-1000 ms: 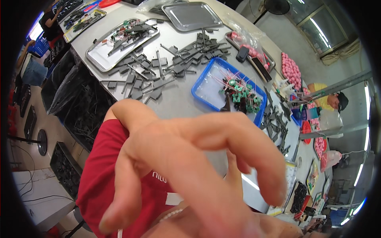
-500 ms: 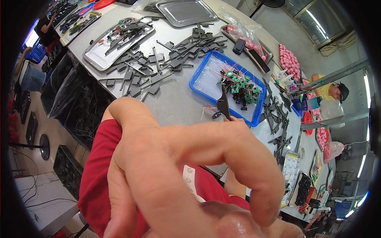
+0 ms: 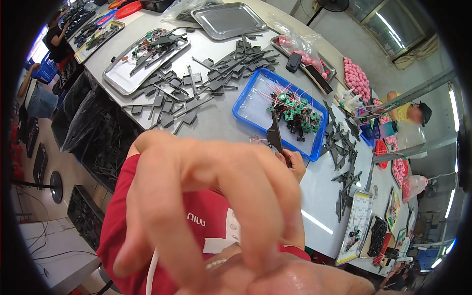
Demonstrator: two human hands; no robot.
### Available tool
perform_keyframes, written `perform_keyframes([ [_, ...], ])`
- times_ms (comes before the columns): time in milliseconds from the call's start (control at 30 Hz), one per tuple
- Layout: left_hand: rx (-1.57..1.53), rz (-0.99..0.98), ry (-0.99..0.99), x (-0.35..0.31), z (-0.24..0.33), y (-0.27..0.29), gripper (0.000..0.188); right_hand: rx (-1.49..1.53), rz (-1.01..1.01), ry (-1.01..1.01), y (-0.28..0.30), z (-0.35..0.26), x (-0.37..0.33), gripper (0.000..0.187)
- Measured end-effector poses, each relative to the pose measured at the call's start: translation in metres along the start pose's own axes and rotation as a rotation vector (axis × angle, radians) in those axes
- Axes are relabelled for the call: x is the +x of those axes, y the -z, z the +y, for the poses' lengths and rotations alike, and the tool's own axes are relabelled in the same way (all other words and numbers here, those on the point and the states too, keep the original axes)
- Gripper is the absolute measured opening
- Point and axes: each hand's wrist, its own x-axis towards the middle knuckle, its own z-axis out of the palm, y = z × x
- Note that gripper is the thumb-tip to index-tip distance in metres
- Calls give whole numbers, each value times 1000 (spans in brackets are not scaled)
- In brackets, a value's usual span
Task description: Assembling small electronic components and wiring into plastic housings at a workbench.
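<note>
Pale table (image 3: 216,123) fills the upper half of the frame. Near centre, your right hand (image 3: 295,164) has its grip closed on a slim dark part (image 3: 275,133), overlapping the blue tray's (image 3: 255,101) lower edge. Your left hand (image 3: 211,182), lower centre, curls loosely, apparently empty. Advise: hold firmly, avoid snagging.

Tube lights (image 3: 453,110) are shining at right, glare is streaking the counter (image 3: 319,194), close-up fingers (image 3: 258,206) are blurring and fisheye edges are bending.

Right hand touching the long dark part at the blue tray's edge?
Touching: in the head view, the right hand grips the dark part at its lower end.
</note>
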Motion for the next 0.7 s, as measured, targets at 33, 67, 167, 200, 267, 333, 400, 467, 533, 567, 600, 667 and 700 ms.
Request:
perform_keyframes([
  [33, 11, -13, -3, -1, 1, -1, 22, -7, 5, -4, 1, -3, 0, 16],
  [67, 7, -44, 49, -12, -2, 8, 28, 8, -4, 11, 1, -9, 1, 16],
  [167, 142, 362, 885, -73, -20, 18, 29, 10, -19, 2, 5, -18, 3, 16],
  [200, 94, 510, 1027, -99, -38, 19, 32, 14, -26, 11, 4, -19, 3, 16],
  [267, 44, 658, 1165, -138, -68, 21, 38, 83, -10, -42, 3, -20, 1, 17],
  [333, 101, 787, 1202, -162, -84, 17, 46, 32, -31, 30, 1, -26, -4, 17],
  [400, 95, 840, 1136, -165, -96, 9, 47, -16, -41, 157, -3, -34, -6, 17],
  [467, 78, 867, 1075, -166, -99, 11, 44, -38, -52, 244, -11, -37, -11, 20],
  [533, 69, 881, 980, -163, -95, 9, 47, -27, -101, 264, -12, -39, -14, 28],
  [567, 51, 885, 895, -159, -90, 7, 52, -15, -149, 270, -12, -45, -13, 34],
  [600, 45, 924, 828, -153, -85, 6, 47, -2, -200, 279, -13, -48, -13, 39],
  [667, 12, 1011, 803, -134, -73, 13, 41, 38, -171, 266, -8, -48, -15, 45],
  [700, -48, 1085, 790, -123, -64, 18, 36, 50, -141, 219, -6, -49, -17, 44],
])
